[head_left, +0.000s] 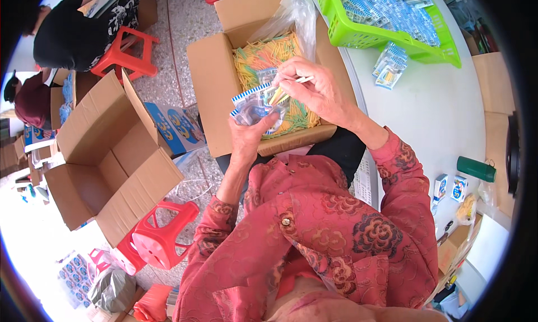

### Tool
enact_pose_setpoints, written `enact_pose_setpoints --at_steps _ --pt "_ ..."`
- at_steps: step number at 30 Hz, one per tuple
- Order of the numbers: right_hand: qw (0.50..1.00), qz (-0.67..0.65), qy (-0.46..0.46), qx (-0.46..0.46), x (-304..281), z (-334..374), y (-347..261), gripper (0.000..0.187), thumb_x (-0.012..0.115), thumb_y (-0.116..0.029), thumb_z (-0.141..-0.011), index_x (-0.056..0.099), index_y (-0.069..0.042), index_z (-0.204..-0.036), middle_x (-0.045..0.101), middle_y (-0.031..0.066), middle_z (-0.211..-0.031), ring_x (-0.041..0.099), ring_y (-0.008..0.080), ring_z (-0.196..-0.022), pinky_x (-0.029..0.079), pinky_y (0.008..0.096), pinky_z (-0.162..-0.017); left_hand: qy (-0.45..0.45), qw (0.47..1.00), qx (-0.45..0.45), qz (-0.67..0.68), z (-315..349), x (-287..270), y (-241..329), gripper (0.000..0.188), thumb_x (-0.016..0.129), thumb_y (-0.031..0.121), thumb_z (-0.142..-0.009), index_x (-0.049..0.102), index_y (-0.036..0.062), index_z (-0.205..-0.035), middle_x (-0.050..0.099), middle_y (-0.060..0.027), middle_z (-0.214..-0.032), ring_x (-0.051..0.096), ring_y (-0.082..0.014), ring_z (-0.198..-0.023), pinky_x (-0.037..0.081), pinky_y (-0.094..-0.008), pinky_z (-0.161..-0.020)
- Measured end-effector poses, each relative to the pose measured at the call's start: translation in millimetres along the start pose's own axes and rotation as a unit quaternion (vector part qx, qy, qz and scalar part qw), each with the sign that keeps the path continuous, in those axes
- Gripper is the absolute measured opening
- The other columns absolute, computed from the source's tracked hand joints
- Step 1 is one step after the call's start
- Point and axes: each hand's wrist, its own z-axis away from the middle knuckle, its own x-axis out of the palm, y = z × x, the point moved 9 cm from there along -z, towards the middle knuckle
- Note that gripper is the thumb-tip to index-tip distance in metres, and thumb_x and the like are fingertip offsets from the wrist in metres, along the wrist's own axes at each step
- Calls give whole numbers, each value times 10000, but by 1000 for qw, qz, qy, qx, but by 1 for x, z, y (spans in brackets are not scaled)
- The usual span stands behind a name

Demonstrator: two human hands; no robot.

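My left hand (247, 137) is closed round a few small clear packets (253, 99) with blue-and-white striped edges. Thin pale sticks (304, 79) are pinched in the fingers of my right hand (320, 92), right beside the packets' opening. Yellowish sticks show at the packets, but whether they are inside is hard to tell. Both hands are over an open cardboard box (206, 70) at my lap. It holds a mass of thin orange, yellow and green sticks (291, 48), and another striped packet (267, 75) lies on them.
A clear plastic liner (297, 14) sticks up from the box. On the white table (426, 109) at right stand a green basket (386, 44) full of packets, loose packets (390, 64) and a green cylinder (476, 169). Left are an open carton (112, 159), red stools (162, 238) and two seated people.
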Motion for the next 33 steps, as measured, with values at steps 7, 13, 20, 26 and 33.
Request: enact_pose_setpoints --at_steps 7,13,20,26,33 --pt "967 184 -14 -178 6 6 -39 60 550 -34 -812 538 -8 -865 544 105 -906 561 201 -791 443 282 -686 8 995 -57 87 3 0 -14 410 716 1 -669 535 27 -1036 595 -35 -943 569 -124 -838 467 -269 -759" --pt "965 167 -22 -203 10 9 -42 71 537 -88 -840 530 -18 -853 550 111 -903 563 206 -791 446 291 -689 -16 988 -94 119 6 4 -16 462 727 12 -664 511 41 -1071 584 -34 -971 558 -131 -881 462 -276 -779" --pt "954 189 -30 -229 15 10 -49 112 509 -136 -866 526 -26 -856 557 124 -897 568 225 -773 453 300 -674 -36 986 -92 136 8 5 -12 473 741 39 -658 514 53 -1072 583 -31 -970 558 -132 -882 462 -273 -771" --pt "935 210 -31 -283 18 16 -55 88 513 -121 -867 525 -35 -882 564 133 -902 572 219 -754 458 288 -655 -37 985 -90 139 8 2 -12 469 747 52 -657 523 55 -1068 584 -25 -966 553 -124 -877 459 -270 -764" --pt "948 187 -18 -258 16 14 -55 85 501 -103 -875 516 -33 -921 561 130 -892 565 189 -722 453 262 -627 -16 995 -46 92 5 -8 -2 424 739 45 -663 540 40 -1037 594 -31 -934 563 -118 -825 474 -259 -710"
